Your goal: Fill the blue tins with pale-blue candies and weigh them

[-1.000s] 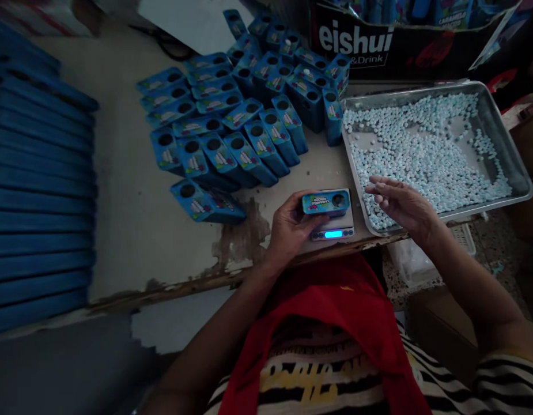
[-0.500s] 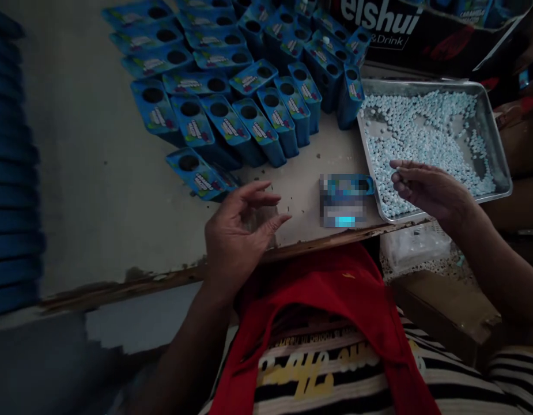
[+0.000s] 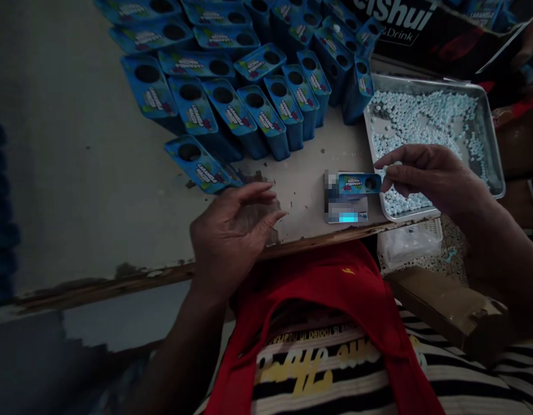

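My left hand [image 3: 229, 233] is curled, thumb and fingers round a see-through object [image 3: 251, 218] whose shape is hard to make out. It is over the table's front edge. My right hand [image 3: 430, 176] is pinched, with a pale pellet at its fingertips, over the left rim of the metal tray [image 3: 501, 167]. Pale blue pellets [image 3: 404, 202] lie in this tray. Just left of the fingertips, a blue box [image 3: 352, 184] with a round hole stands on a small scale, partly blurred out [image 3: 346, 210].
Many blue boxes with round holes [image 3: 231, 109] stand in rows at the back. A black carton [image 3: 448, 40] is behind the tray. Stacked blue items [image 3: 2, 230] are at the far left. A brown carton [image 3: 448, 305] and clear plastic [image 3: 408, 245] sit below the table's edge.
My right hand has moved from over the pellets to beside the box on the scale, its fingers now pinched. My left hand keeps its curled shape. The camera view has shifted slightly.
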A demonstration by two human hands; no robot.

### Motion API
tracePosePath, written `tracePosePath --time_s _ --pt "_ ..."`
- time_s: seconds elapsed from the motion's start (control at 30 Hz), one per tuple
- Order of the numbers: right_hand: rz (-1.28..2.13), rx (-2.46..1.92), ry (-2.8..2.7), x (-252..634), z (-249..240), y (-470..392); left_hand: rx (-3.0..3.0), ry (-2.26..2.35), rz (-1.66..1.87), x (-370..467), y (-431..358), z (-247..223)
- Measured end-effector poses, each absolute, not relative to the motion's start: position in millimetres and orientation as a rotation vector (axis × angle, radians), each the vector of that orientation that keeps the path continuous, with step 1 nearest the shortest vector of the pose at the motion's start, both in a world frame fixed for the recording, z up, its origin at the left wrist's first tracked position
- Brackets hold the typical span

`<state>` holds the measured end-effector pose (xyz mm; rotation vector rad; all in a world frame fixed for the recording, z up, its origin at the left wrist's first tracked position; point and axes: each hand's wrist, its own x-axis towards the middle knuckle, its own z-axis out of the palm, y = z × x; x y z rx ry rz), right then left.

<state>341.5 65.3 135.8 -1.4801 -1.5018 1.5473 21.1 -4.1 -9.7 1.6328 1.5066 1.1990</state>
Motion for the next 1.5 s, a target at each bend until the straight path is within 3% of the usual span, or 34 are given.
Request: tracePosePath --time_s 0.27,0.37,0.5,0.57,0.63,0.77,0.87,0.97,1.07,1.17,1.3,1.5 --pt "1.49 -1.509 -1.493 354.6 133.0 60.7 1.917 1.4 1.215 42.8 10.8 1.1" --pt "1.258 -1.62 -1.621 376.9 129.9 60.7 2.239 1.296 1.168 75.8 24.8 16.2" --pt "0.499 -1.688 -2.021 406.2 104.2 76.4 2.588 1.172 0.678 136.3 47.8 39.4" --pt "0.417 -1.581 -2.052 403.6 86.4 89.7 2.631 1.145 0.402 150.9 55.0 48.0" --pt "0.504 -1.476 -2.015 384.8 72.0 102.8 2.632 1.128 0.34 143.8 53.3 55.6" --pt "0.502 -1.164 -2.176 312.5 58.5 126.7 2.532 1.304 0.657 68.7 30.9 74.5" --pt "0.231 -0.782 -2.554 248.1 55.2 141.4 2.395 1.611 0.888 -16.7 27.8 96.8" --pt "-0.157 -0.467 -2.848 192.8 51.6 151.6 2.304 1.918 1.032 -104.6 62.4 124.2" --pt "-0.309 -0.247 -2.964 157.3 46.9 161.3 2.015 2.282 1.072 -179.6 137.1 147.9" --pt "-0.288 -0.216 -2.988 142.9 45.1 170.6 1.841 2.451 0.991 -227.4 229.8 157.5" --pt "-0.156 -0.173 -3.002 144.0 51.5 170.0 1.968 2.179 0.832 -249.0 326.4 142.1" --pt "0.279 -0.421 -2.778 168.6 75.8 145.2 1.918 2.045 0.585 -270.3 365.0 93.2"
